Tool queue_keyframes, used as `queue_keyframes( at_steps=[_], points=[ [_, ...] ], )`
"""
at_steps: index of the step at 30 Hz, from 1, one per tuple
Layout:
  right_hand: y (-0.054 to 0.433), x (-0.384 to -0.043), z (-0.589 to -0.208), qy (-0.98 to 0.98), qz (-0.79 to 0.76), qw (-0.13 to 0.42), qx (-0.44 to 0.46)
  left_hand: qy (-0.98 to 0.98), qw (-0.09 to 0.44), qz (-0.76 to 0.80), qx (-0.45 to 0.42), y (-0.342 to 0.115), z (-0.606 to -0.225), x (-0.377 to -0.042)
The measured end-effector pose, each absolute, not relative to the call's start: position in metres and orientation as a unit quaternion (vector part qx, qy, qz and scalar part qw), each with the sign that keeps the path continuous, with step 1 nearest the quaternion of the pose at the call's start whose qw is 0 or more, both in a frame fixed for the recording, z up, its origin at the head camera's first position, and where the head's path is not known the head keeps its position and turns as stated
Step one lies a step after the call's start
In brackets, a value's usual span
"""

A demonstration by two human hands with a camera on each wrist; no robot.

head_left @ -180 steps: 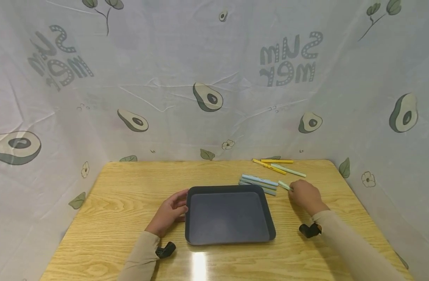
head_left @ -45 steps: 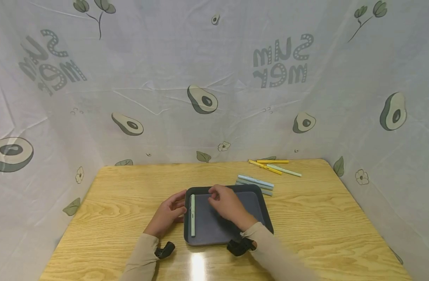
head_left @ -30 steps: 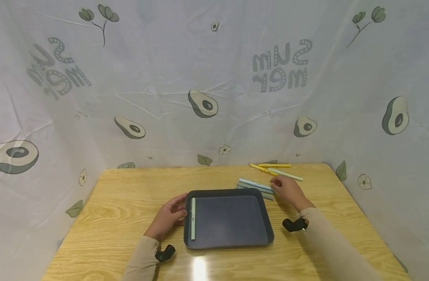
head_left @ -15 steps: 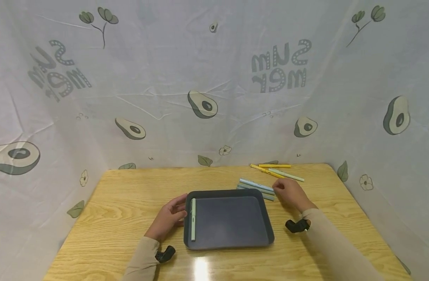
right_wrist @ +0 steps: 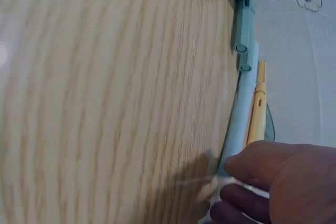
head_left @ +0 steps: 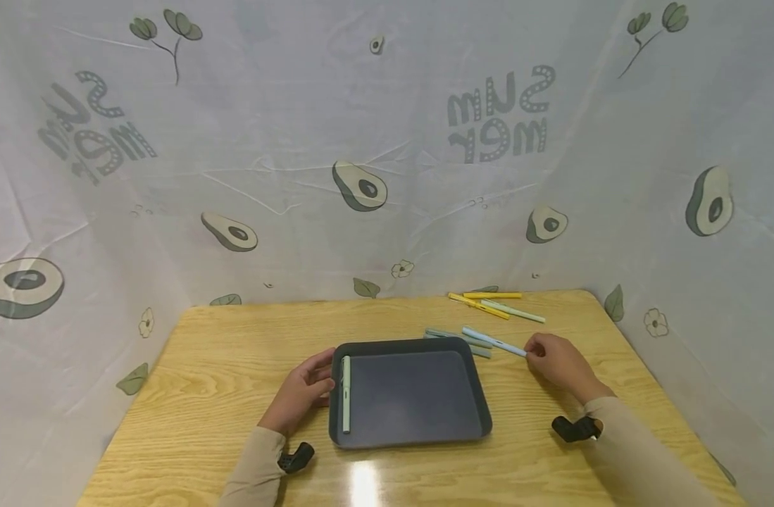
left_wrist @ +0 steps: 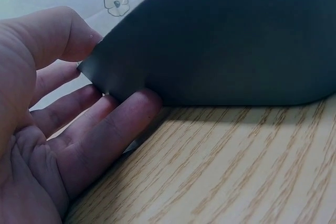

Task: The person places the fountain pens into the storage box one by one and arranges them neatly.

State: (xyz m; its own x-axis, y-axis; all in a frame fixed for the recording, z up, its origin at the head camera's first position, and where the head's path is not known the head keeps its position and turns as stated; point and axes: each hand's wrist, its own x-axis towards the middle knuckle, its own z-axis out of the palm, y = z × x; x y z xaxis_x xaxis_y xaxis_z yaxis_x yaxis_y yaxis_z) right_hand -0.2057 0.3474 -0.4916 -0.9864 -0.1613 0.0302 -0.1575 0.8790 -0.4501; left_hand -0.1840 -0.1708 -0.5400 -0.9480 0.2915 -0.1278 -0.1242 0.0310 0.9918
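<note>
A dark grey rectangular tray (head_left: pixel 412 394) lies on the table, with a pale green pen (head_left: pixel 346 394) along its inner left side. My left hand (head_left: pixel 301 391) rests at the tray's left wall; in the left wrist view, its relaxed fingers (left_wrist: pixel 105 145) touch the outer wall, thumb at the rim. Right of the tray, my right hand (head_left: pixel 560 366) pinches the near end of a light blue pen (head_left: pixel 494 342) between thumb and fingertips. The pen's far end overlaps a pair of grey-green pens (head_left: pixel 450 334) by the tray's back right corner.
Toward the back right edge of the wooden table (head_left: pixel 247 338) lie two yellow pens (head_left: pixel 491 296) and another pale green pen (head_left: pixel 513 310). A printed cloth (head_left: pixel 285 141) hangs behind the table and along both sides.
A pale green pen went from my right hand into the tray. My right hand came back to the pens, took the light blue one and drew it rightward. The left hand stayed put.
</note>
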Motion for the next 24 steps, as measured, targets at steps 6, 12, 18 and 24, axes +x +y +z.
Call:
queue_keyframes(
  at_steps=[6,12,18,24],
  points=[
    [0.339,-0.202,-0.482,0.973,-0.214,-0.019,-0.086,0.703,0.147,0.693,0.054,-0.172,-0.539,-0.184],
    [0.303,-0.221,-0.485,0.977,-0.17,-0.056,-0.12,0.699,0.144,0.699,0.054,-0.17,-0.542,-0.185],
    [0.286,-0.238,-0.492,0.981,-0.147,-0.038,-0.123,0.706,0.14,0.693,0.053,-0.171,-0.54,-0.184],
    [0.298,-0.23,-0.496,0.98,-0.161,-0.046,-0.109,0.705,0.142,0.693,0.054,-0.169,-0.539,-0.183]
  ],
)
